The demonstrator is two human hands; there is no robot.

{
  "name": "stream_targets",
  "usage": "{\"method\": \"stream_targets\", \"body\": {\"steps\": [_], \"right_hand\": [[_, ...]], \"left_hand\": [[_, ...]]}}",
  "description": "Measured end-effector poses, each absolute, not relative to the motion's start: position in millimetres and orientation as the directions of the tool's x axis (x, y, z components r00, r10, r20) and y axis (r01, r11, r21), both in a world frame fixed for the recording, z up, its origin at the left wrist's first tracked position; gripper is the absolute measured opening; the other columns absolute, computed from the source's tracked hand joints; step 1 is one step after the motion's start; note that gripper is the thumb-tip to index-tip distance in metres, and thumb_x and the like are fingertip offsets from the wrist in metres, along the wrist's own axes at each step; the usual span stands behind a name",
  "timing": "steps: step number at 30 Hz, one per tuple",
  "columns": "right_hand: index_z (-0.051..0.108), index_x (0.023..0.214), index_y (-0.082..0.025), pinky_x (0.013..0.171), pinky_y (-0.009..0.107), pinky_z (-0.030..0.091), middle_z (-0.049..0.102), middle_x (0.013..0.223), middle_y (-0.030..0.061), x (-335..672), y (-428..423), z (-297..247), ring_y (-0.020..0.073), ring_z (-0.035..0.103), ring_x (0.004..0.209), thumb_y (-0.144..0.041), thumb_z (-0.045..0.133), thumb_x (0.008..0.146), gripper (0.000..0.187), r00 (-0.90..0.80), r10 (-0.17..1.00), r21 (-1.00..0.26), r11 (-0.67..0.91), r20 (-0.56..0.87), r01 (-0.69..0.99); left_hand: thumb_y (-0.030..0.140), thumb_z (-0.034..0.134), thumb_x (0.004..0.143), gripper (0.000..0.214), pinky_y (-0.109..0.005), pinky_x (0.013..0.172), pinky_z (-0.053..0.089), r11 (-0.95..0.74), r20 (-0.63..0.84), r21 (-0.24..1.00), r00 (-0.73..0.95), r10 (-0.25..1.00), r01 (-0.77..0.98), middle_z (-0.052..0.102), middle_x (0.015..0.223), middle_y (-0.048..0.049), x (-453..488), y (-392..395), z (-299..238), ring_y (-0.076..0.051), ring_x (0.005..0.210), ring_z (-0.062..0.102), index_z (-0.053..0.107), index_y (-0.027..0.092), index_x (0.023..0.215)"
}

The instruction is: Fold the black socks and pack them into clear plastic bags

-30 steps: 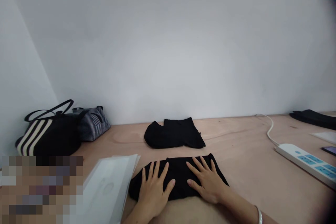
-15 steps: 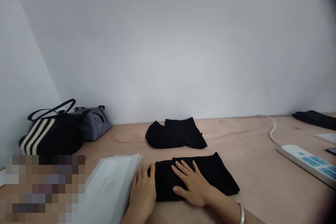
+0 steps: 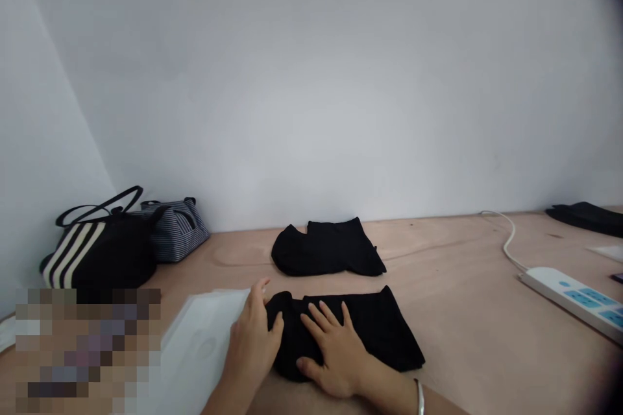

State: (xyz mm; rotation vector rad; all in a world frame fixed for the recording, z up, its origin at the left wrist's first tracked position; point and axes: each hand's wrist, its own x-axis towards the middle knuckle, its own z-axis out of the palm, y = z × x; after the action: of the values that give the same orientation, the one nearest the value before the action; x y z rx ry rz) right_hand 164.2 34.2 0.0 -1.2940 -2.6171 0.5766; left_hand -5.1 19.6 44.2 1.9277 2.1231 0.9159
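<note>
Both hands have shifted left since the earlier frame, and the black garment (image 3: pixel 384 327) under them has gone the same way, its left end now rounded and bunched. The left hand (image 3: pixel 253 337) is cupped against that bunched end, its fingers rising at the edge of the cloth, though I cannot tell whether it is pinching any fabric. The right hand (image 3: pixel 335 353), with a silver bangle (image 3: pixel 419 397) at its wrist, lies open on top of the garment, fingers spread and pressing rather than gripping. The garment sits on a pale plywood surface (image 3: pixel 462 253), close to the near edge and just beside a stack of translucent plastic sleeves (image 3: pixel 199 350). Its right portion lies flat in a tapering shape, while the left end looks unfinished, still gathered under the hands. Just beyond it, a second black bundle (image 3: pixel 326 249) rests flat and apparently folded, untouched by either hand, and a third dark piece of cloth (image 3: pixel 586 217) lies well off to the right against the wall (image 3: pixel 311 78), past a white power strip (image 3: pixel 569 298). Two striped bags (image 3: pixel 100 253) stand at the far left corner
</note>
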Motion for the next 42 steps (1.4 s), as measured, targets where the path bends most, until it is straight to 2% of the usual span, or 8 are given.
{"method": "stream_targets", "body": {"steps": [4, 7, 11, 16, 19, 27, 33, 42], "right_hand": [[0.028, 0.134, -0.019, 0.103, 0.048, 0.015, 0.026, 0.141, 0.01, 174.9, 37.6, 5.9, 0.0264, 0.022, 0.128, -0.046, 0.04, 0.082, 0.06, -0.595, 0.799, -0.466, 0.56, 0.085, 0.685], [0.045, 0.119, -0.015, 0.092, 0.038, 0.035, 0.045, 0.122, 0.0139, 209.1, 41.5, 12.4, 0.0246, 0.043, 0.112, -0.028, 0.043, 0.08, 0.042, -0.302, 0.93, -0.401, 0.363, 0.209, 0.841], [0.042, 0.119, -0.015, 0.076, 0.044, 0.042, 0.049, 0.11, 0.0167, 257.9, 43.2, 12.5, 0.0329, 0.047, 0.104, -0.028, 0.05, 0.074, 0.048, 0.013, 0.989, -0.268, 0.027, 0.147, 0.963], [0.02, 0.132, -0.007, 0.085, 0.035, 0.039, 0.044, 0.117, 0.0195, 285.0, 41.9, -1.8, 0.0258, 0.05, 0.106, -0.024, 0.055, 0.066, 0.077, -0.043, 0.999, -0.475, 0.044, 0.015, 0.879], [0.013, 0.132, -0.003, 0.085, 0.032, 0.04, 0.048, 0.114, 0.0193, 285.5, 42.9, -7.3, 0.024, 0.051, 0.105, -0.017, 0.055, 0.059, 0.085, -0.028, 0.999, -0.578, 0.008, -0.027, 0.816], [0.018, 0.13, -0.008, 0.063, 0.027, 0.045, 0.06, 0.084, 0.0068, 266.8, 54.3, 19.6, 0.0189, 0.06, 0.077, -0.016, 0.043, 0.069, 0.066, 0.034, 0.998, -0.715, -0.064, -0.056, 0.696], [0.028, 0.128, -0.008, 0.074, 0.031, 0.043, 0.056, 0.106, 0.0165, 191.7, 48.3, 61.8, 0.0241, 0.056, 0.095, -0.011, 0.045, 0.067, 0.063, -0.116, 0.985, -0.534, 0.166, 0.128, 0.829], [0.032, 0.13, -0.006, 0.059, 0.033, 0.047, 0.053, 0.11, 0.0195, 110.0, 16.2, 27.8, 0.0246, 0.06, 0.075, -0.016, 0.049, 0.069, 0.064, -0.29, 0.95, -0.156, 0.305, 0.115, 0.939]], "left_hand": [[0.012, 0.048, 0.069, 0.053, -0.032, 0.079, 0.05, -0.188, 0.31, 0.807, -0.13, 0.942, 0.56, 0.057, 0.11, -0.0096, 0.7, 25.8, 27.4, -0.019, 0.094, 0.06, 0.034, 0.014, 0.119], [0.015, 0.045, 0.073, 0.038, -0.032, 0.087, 0.047, -0.221, 0.258, 0.885, -0.037, 0.965, 0.41, 0.06, 0.111, -0.0074, 10.0, 27.7, 21.2, -0.018, 0.101, 0.058, 0.051, 0.014, 0.11], [0.022, 0.039, 0.082, 0.036, -0.039, 0.098, 0.037, -0.311, 0.367, 0.726, 0.037, 0.93, 0.613, 0.054, 0.121, -0.0041, 35.3, 20.1, 23.2, -0.02, 0.114, 0.047, 0.056, 0.019, 0.113], [0.033, 0.04, 0.085, 0.043, -0.058, 0.101, 0.018, -0.49, 0.251, 0.328, 0.425, 0.87, 0.808, 0.038, 0.136, -0.002, 61.7, 6.3, 9.0, -0.029, 0.126, 0.027, 0.04, 0.033, 0.127], [0.053, 0.039, 0.082, 0.057, -0.063, 0.099, 0.01, -0.584, 0.164, 0.22, 0.561, 0.811, 0.781, 0.026, 0.141, -0.0058, 60.5, 1.9, -2.8, -0.033, 0.128, 0.018, 0.027, 0.031, 0.134], [0.064, 0.039, 0.072, 0.09, -0.051, 0.103, 0.015, -0.221, 0.093, 0.103, 0.211, 0.973, 0.97, 0.016, 0.14, -0.0202, 20.0, -14.2, -23.9, -0.035, 0.129, 0.013, 0.024, 0.001, 0.134], [0.067, 0.045, 0.061, 0.102, -0.048, 0.104, 0.015, -0.118, -0.046, 0.102, 0.123, 0.991, 0.988, 0.021, 0.138, -0.0251, 10.4, -20.2, -16.1, -0.036, 0.128, 0.018, 0.03, -0.005, 0.13], [0.063, 0.051, 0.054, 0.108, -0.047, 0.104, 0.017, -0.072, -0.046, 0.083, 0.076, 0.996, 0.994, 0.02, 0.137, -0.0264, 2.0, -15.6, -18.6, -0.037, 0.128, 0.018, 0.027, -0.01, 0.129]]}}
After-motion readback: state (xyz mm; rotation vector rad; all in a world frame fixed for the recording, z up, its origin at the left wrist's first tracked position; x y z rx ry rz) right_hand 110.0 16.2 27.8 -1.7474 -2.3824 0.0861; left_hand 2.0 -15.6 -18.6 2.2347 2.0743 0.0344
